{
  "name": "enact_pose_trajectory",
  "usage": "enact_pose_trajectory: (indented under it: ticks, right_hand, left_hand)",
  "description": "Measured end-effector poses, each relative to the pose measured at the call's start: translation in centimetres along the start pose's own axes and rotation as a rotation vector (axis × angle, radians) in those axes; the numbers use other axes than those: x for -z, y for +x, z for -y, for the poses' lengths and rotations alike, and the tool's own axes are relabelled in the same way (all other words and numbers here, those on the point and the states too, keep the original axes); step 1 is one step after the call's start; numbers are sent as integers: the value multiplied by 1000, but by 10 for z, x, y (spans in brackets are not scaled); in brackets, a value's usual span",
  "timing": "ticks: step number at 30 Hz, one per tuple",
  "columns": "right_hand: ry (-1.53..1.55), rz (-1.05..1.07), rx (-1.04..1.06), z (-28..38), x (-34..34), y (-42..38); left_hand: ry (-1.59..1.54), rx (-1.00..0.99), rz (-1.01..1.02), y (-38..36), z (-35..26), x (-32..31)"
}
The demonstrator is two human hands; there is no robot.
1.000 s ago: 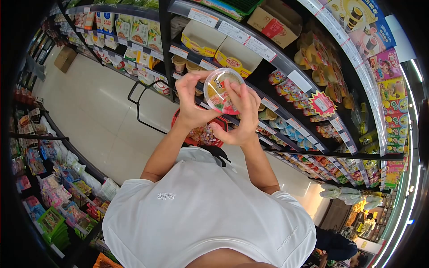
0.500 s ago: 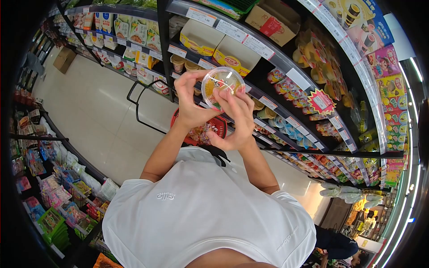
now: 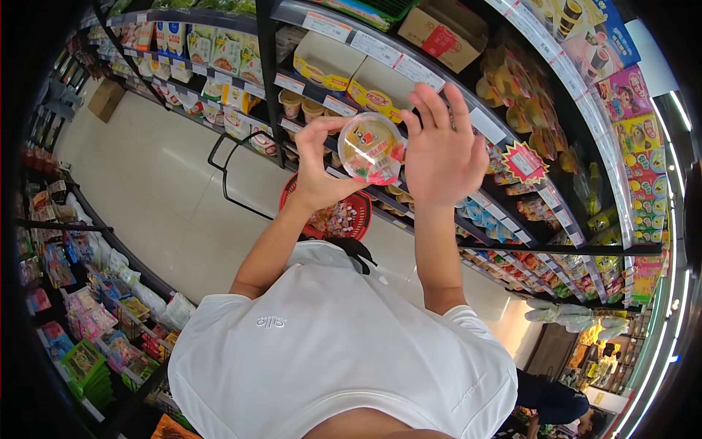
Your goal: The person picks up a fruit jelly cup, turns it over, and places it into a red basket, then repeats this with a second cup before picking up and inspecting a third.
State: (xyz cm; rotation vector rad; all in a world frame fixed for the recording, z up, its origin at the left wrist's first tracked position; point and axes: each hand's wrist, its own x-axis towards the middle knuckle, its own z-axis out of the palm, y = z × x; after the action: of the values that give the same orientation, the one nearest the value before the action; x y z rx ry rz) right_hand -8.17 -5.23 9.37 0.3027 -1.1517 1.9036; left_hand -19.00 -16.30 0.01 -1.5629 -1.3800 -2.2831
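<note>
L hand [image 3: 316, 167] has clear-lidded cup [image 3: 371, 148] btwn thumb & fingers, up nr shelves [image 3: 398, 62]; R hand [image 3: 444, 162] free, fingers spread. Prob. a look-over; next move needs steady L grip.

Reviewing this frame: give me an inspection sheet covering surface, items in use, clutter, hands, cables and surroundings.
Surface: pale tiled floor below; no worktop in view.
Job's things: round, clear-lidded cup held up in front of the shelves; red shopping basket below, with small wrapped pieces inside.
Clutter: cardboard box on the floor; open carton on a shelf.
Hands: left hand grips the cup; right hand is open beside it, holding nothing.
Cables: nothing seen.
Surroundings: stocked shelves with price labels; another person partly visible, lower right.
</note>
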Motion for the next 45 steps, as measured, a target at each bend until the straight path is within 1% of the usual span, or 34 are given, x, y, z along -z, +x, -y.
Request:
enact_pose_trajectory:
  ticks: [2,3,4,6,7,8,10,12,14,15,17,27,29,36,38,39,40,41,42,43,45]
  right_hand:
    - [256,60,-145,-9,15,10]
    - [189,-86,-167,-9,-1,16]
    - [190,-85,-166,-11,1,17]
    - [147,10,-244,-15,3,21]
    - [34,-18,-225,-15,-5,19]
    - [35,-14,-227,-18,-4,19]
    - [-9,164,-179,-23,0,17]
    - [-21,186,-177,-26,-1,15]
    - [-49,272,-200,-26,-2,15]
    - [-50,271,-200,-25,-4,15]
    - [-82,337,-211,-24,-6,15]
    - [-80,372,-240,-25,-1,14]
    - [55,365,-260,-26,0,14]
    - [42,367,-287,-31,4,8]
    - [262,333,-398,-41,-3,-2]
    - [291,339,-406,-45,-7,-6]
    - [290,340,-405,-46,-8,-9]
    - [218,372,-393,-47,-10,-12]
    - [149,404,-380,-49,-10,-14]
    - [228,374,-397,-51,-6,-16]
    - [221,387,-363,-53,-5,-11]
  left_hand:
    - [-9,-18,11,-1,0,-2]
    - [-27,-42,27,-1,-1,-3]
    - [-45,-66,42,-1,-1,-4]
    - [-92,-87,24,-2,0,-7]
    - [-79,-109,28,-1,1,-6]
    - [-66,-130,30,0,1,-6]
    - [-54,-142,12,1,1,-6]
    - [-44,-153,-3,0,0,-6]
    - [-50,-156,-17,0,-1,-5]
    - [-51,-155,-16,0,-2,-5]
    - [-52,-148,-37,0,-5,-7]
    - [-91,-82,-48,-4,1,-12]
    - [-113,-54,-55,-5,1,-13]
    - [-87,-35,-34,-5,4,-15]
    - [-79,-3,-101,-9,11,-20]
    - [-80,-5,-101,-9,11,-16]
    - [237,-73,11,-10,11,-7]
    - [556,-138,124,-12,10,-2]
    - [559,-138,124,-13,12,-2]
    - [569,-135,108,-14,16,-3]
    - [578,-128,93,-15,18,-7]
